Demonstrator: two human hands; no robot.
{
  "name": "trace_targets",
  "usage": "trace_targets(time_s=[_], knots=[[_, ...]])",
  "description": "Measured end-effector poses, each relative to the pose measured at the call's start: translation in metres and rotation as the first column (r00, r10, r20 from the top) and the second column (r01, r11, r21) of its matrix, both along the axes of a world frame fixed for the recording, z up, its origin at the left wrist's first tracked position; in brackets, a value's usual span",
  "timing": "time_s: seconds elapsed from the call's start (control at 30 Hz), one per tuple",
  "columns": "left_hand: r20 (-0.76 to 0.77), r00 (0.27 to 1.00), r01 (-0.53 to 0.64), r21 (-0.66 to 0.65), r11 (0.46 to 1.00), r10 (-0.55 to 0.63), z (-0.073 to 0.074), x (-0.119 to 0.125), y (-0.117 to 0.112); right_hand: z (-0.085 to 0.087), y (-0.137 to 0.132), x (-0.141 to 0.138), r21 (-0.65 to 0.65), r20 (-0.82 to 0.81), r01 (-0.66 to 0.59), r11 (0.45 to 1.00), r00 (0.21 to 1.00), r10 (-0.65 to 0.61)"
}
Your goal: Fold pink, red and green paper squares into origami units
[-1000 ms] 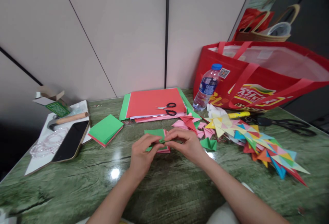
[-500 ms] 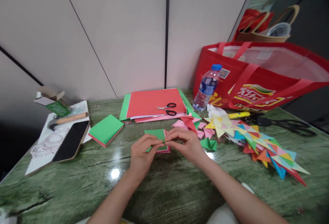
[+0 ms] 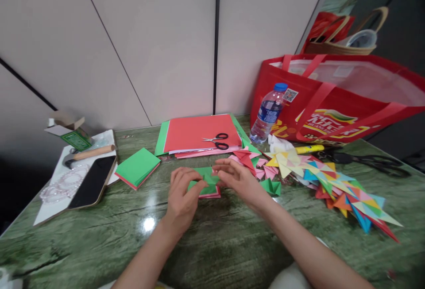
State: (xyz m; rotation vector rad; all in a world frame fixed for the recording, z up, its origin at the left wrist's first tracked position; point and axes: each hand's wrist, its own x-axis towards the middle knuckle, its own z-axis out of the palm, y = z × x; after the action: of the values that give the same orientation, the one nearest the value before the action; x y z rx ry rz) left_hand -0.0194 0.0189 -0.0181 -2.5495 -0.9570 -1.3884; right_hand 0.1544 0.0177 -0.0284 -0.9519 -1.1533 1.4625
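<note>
On the green marble table (image 3: 212, 240), my left hand (image 3: 182, 196) and my right hand (image 3: 237, 179) meet over a small green sheet of paper (image 3: 206, 179), which lies on a few pink and red sheets. The left thumb and fingers pinch the green sheet's left part. The right fingers curl over its right edge and press it. A small folded green piece (image 3: 270, 186) lies just right of my right hand. Folded pink and red pieces (image 3: 247, 159) lie behind it.
A stack of green square paper (image 3: 137, 167) lies to the left, near a phone (image 3: 93, 182) and a hammer (image 3: 88, 153). Large red and green sheets (image 3: 195, 135) with small scissors (image 3: 217, 140) lie behind. At the right are a water bottle (image 3: 268, 113), a red bag (image 3: 335, 98), a multicoloured folded chain (image 3: 335, 183) and black scissors (image 3: 368, 160).
Both hands have shifted slightly away from me, and the green sheet now shows more between them, partly lifted and folded. Nothing else on the table has moved.
</note>
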Motion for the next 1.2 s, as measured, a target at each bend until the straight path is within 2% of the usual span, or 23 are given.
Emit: trace_targets(time_s=[0.07,0.13,0.23,0.3,0.33,0.4,0.5,0.57,0.6,0.7,0.8,0.97,1.2], knots=[[-0.054,0.998,0.026,0.031,0.999,-0.024,0.001,-0.001,0.0,-0.001,0.0,-0.001,-0.174,-0.122,-0.079,0.982,0.991,0.058],[-0.088,0.994,0.07,0.045,0.997,-0.066,0.001,0.0,-0.001,-0.002,-0.001,-0.002,-0.261,-0.19,-0.151,0.954,0.977,0.103],[-0.043,0.995,0.088,0.005,0.996,-0.088,-0.001,0.003,-0.001,-0.004,-0.001,-0.002,-0.261,-0.185,-0.101,0.96,0.981,0.052],[0.074,0.997,0.032,-0.136,0.99,-0.022,-0.002,0.006,-0.001,-0.006,0.001,-0.002,-0.198,-0.129,-0.013,0.98,0.992,-0.013],[0.15,0.988,0.002,-0.246,0.969,0.036,-0.002,0.007,-0.001,-0.006,0.002,-0.002,-0.159,-0.093,0.026,0.987,0.995,-0.041],[0.289,0.945,0.011,-0.499,0.866,0.154,-0.004,0.009,0.0,-0.006,0.003,-0.002,-0.083,-0.011,0.08,0.993,0.997,-0.081],[0.406,0.877,0.181,-0.774,0.606,0.256,-0.007,0.012,0.003,-0.005,0.002,-0.003,0.016,0.13,0.119,0.993,0.984,-0.121],[0.435,0.848,0.274,-0.849,0.452,0.302,-0.008,0.013,0.003,-0.003,0.001,-0.003,0.067,0.212,0.123,0.99,0.968,-0.134],[0.448,0.832,0.308,-0.864,0.399,0.328,-0.008,0.014,0.003,-0.002,0.0,-0.004,0.081,0.238,0.119,0.99,0.962,-0.135],[0.488,0.778,0.387,-0.869,0.31,0.396,-0.005,0.017,0.002,0.001,-0.001,-0.004,0.076,0.282,0.099,0.992,0.952,-0.117],[0.517,0.749,0.44,-0.855,0.273,0.415,0.0,0.018,0.0,0.002,-0.001,-0.004,0.045,0.305,0.075,0.996,0.948,-0.086],[0.579,0.722,0.515,-0.815,0.264,0.379,0.003,0.019,0.0,0.0,0.001,-0.002,0.008,0.331,0.05,0.999,0.942,-0.05],[0.555,0.731,0.494,-0.832,0.253,0.398,0.007,0.02,-0.002,-0.003,0.001,-0.001,0.032,0.344,0.022,0.999,0.939,-0.031]])
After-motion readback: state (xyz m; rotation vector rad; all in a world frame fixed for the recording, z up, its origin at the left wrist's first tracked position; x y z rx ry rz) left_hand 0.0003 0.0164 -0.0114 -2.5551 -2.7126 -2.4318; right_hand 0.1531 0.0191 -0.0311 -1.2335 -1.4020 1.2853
